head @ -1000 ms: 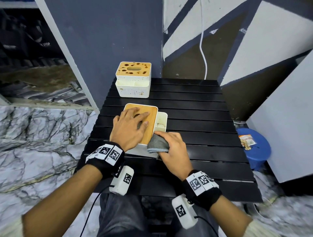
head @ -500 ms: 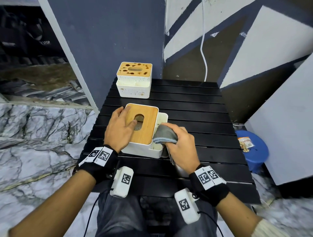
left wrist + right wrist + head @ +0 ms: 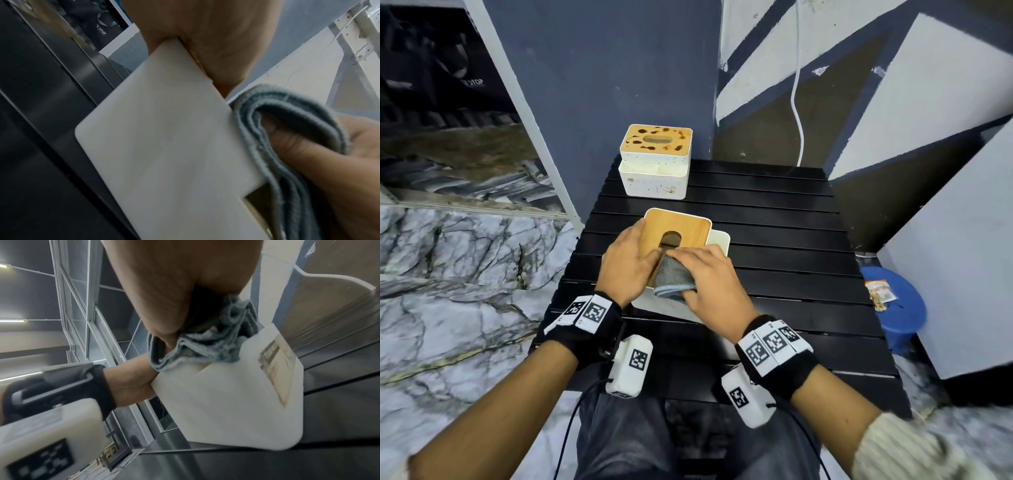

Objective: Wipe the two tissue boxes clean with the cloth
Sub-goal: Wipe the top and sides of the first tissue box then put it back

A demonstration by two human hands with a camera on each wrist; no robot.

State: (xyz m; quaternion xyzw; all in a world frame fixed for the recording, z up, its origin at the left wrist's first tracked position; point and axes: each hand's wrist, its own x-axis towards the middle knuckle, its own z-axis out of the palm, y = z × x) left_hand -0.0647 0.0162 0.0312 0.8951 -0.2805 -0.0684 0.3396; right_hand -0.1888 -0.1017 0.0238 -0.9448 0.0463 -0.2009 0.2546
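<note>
The right hand (image 3: 714, 282) has moved. Half a second ago it held the gray cloth (image 3: 671, 275) at the right side of the near tissue box (image 3: 681, 228), by the little side pocket. Now it presses the cloth on top of the wooden lid, at the lid's 6 o'clock edge, just under the oval hole. Its fingers lie over the cloth and the thumb is tucked into the folds, so it grips the cloth.

The left hand (image 3: 628, 265) has slid a little toward 6 o'clock. It lies mostly flat on the lid's left side and holds the box steady; the fingertips touch the cloth.

This looks like the last rub on the near box. Its lid shows no spots.

The far tissue box (image 3: 655, 161) stands at 12 o'clock on the black counter (image 3: 774, 246), well apart from the hands. Its lid has brown spots, so it likely comes next.

The near box's long side runs from 12 to 6 o'clock, tipped a bit toward 1. Its pocket is at 3 o'clock. The far box's long side runs from 9 to 3.
</note>
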